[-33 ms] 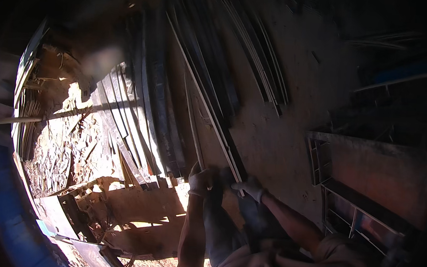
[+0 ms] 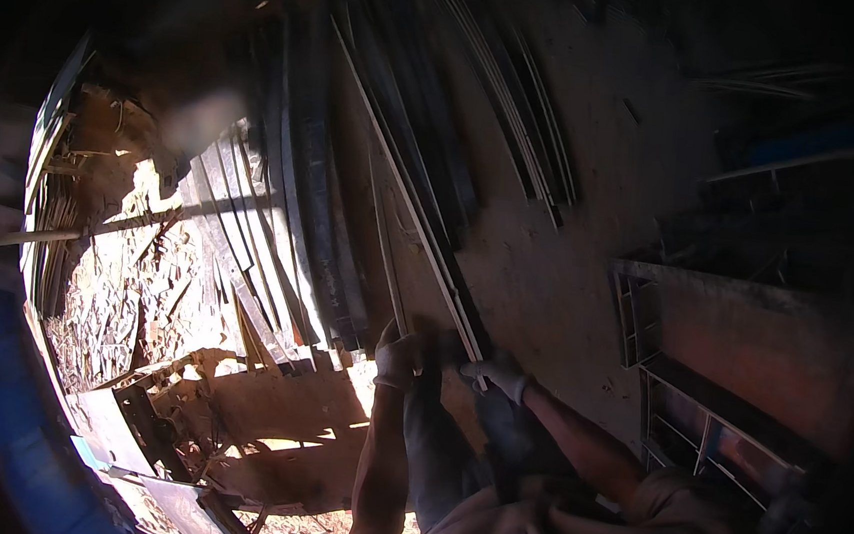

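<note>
The left hand (image 2: 396,361) is closed around the near end of a thin strip (image 2: 386,249), a bit of which pokes out past the fingers. The strip's long axis runs away from the person, its far end ahead of that hand and leaning slightly left. The right hand (image 2: 502,371), just beside, grips the near end of a long strip (image 2: 419,214). This one also points away, slanting further left, so that its far end lies well ahead of both hands and left of the left one. The two strips stand apart at the hands.

Beyond the right hand's strip, close along its right side, lie dark boards (image 2: 432,137); farther ahead and right are more narrow strips (image 2: 506,93). Left of the left hand are sunlit boards (image 2: 241,202), then a heap of wood scraps (image 2: 139,295), crossed by a pole (image 2: 48,239). Right of the right hand stands a framed rack (image 2: 705,430). Between the forearms are the person's trousers (image 2: 438,449).
</note>
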Demonstrator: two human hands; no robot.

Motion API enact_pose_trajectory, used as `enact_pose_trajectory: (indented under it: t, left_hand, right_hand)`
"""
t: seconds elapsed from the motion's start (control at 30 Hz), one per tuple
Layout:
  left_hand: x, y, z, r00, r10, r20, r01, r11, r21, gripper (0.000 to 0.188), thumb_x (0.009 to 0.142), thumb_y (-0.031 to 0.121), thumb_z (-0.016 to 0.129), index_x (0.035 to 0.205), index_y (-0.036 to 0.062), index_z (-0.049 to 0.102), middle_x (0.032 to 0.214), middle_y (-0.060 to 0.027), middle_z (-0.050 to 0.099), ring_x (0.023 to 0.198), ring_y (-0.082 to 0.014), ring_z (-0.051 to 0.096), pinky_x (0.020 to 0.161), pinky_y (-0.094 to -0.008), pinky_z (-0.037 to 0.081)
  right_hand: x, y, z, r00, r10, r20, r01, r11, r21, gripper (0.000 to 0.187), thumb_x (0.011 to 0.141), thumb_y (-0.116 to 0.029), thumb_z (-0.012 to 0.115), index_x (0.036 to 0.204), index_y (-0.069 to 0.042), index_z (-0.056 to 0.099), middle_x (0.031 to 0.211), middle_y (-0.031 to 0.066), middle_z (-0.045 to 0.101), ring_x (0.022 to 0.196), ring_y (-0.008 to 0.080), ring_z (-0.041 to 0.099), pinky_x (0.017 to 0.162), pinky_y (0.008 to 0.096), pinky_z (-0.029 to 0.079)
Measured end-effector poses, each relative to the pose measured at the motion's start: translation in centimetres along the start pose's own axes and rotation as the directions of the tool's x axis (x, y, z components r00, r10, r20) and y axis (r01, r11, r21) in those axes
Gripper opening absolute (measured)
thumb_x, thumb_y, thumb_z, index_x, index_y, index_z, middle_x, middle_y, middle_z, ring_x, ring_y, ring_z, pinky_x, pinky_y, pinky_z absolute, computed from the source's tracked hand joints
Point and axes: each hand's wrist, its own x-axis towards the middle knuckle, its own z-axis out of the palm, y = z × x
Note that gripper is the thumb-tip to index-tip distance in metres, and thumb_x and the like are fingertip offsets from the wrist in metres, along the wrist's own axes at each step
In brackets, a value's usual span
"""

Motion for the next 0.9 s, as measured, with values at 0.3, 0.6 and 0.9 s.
enact_pose_trajectory:
  t: [0.3,0.6,0.9]
  left_hand:
    - [0.1,-2.9,1.4,0.982,-0.121,0.146,0.148,0.969,-0.195,0.042,0.104,0.01,0.058,0.145,0.0044,0.053,0.113,-0.0059,0.069,0.097,-0.017,0.069,0.081,-0.0313,0.059]
    - [-7.8,1.2,3.0,0.986,-0.037,0.165,0.065,0.984,-0.169,0.06,0.1,0.019,0.068,0.152,0.0007,0.045,0.123,-0.0112,0.067,0.1,-0.0211,0.07,0.078,-0.0301,0.06]
    - [-11.1,6.0,4.2,0.95,0.236,0.205,-0.257,0.963,0.082,0.057,0.106,0.019,0.065,0.156,0.0009,0.044,0.141,-0.0098,0.064,0.121,-0.0183,0.064,0.101,-0.0327,0.053]
  right_hand:
    - [-0.7,-0.9,3.0,0.993,0.111,0.023,-0.113,0.991,0.067,0.042,0.092,-0.019,0.08,0.126,-0.003,0.062,0.104,0.0101,0.071,0.072,0.0195,0.072,0.059,0.0357,0.061]
    - [-2.6,-5.3,6.3,0.972,0.074,0.223,-0.101,0.989,0.112,0.05,0.1,-0.028,0.075,0.137,0.002,0.057,0.119,0.0137,0.07,0.103,0.0258,0.072,0.085,0.0421,0.065]
    - [-3.0,-6.8,8.2,0.884,-0.232,0.406,0.169,0.968,0.186,0.058,0.091,-0.026,0.084,0.138,-0.004,0.057,0.116,0.0099,0.073,0.106,0.0212,0.071,0.094,0.0332,0.061]
